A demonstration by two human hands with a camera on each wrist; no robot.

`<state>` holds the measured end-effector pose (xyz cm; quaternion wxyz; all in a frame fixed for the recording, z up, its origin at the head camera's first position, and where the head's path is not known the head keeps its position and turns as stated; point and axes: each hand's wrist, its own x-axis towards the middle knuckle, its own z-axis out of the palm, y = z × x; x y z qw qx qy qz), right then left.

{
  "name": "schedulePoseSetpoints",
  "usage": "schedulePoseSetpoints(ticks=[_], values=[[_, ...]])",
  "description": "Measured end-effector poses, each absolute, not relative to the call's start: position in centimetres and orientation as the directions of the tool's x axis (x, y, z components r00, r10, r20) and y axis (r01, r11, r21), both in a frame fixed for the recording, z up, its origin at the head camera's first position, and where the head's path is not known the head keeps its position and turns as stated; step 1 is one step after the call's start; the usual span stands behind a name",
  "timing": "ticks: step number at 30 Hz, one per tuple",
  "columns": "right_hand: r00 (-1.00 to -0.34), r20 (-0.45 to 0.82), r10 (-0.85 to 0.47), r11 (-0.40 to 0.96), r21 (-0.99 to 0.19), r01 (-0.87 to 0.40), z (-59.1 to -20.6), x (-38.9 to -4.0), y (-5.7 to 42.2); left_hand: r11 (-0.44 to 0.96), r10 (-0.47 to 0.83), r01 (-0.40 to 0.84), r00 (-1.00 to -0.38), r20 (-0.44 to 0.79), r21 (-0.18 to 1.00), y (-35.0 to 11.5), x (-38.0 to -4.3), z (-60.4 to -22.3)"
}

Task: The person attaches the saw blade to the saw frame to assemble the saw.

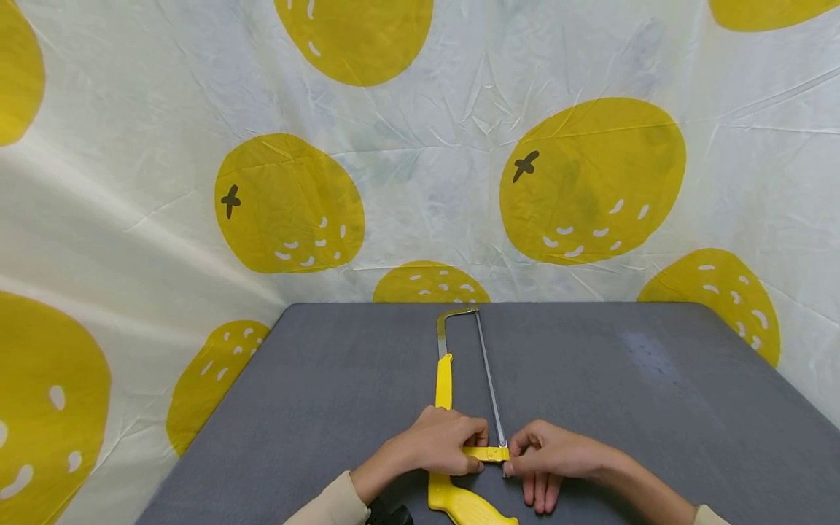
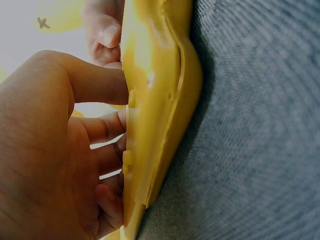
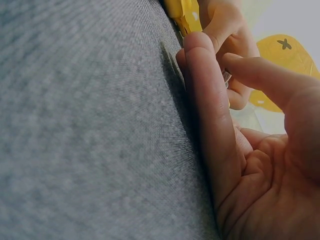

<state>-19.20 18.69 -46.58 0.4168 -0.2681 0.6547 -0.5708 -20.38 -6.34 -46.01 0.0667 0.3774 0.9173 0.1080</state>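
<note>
A yellow hacksaw [image 1: 444, 383] lies on the grey table, its bent frame end pointing away and its grip [image 1: 467, 504] towards me. Its thin blade [image 1: 489, 375] runs along the right side. My left hand [image 1: 446, 441] lies over the frame and grips the yellow crosspiece [image 1: 488, 453] at the blade's near end. At the right tip of that crosspiece, my right hand [image 1: 561, 453] pinches the small metal tightening end between thumb and forefinger, which hide most of it. The left wrist view shows the yellow handle [image 2: 157, 95] close beside the left fingers [image 2: 102, 127]. Other right fingers [image 3: 212, 95] rest along the table.
The grey table [image 1: 354, 372] extends far past the saw, with a pale smudge [image 1: 646, 354] on its right part. Behind it hangs a white cloth [image 1: 426, 197] printed with yellow fruit. A small black object [image 1: 390, 514] sits by the left wrist.
</note>
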Motion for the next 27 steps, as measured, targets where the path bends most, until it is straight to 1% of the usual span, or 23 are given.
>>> schedulePoseSetpoints(ticks=[6,27], values=[[-0.5,-0.234,-0.834,0.2,-0.972,0.121,-46.54,-19.16,18.73,0.69,0.709,0.681,-0.704,-0.039,0.247,-6.34,-20.4,-46.14],[-0.511,-0.236,-0.826,0.21,-0.972,0.108,-46.68,-19.18,18.57,0.697,0.702,0.674,-0.711,-0.041,0.243,-6.33,-20.32,-46.06]])
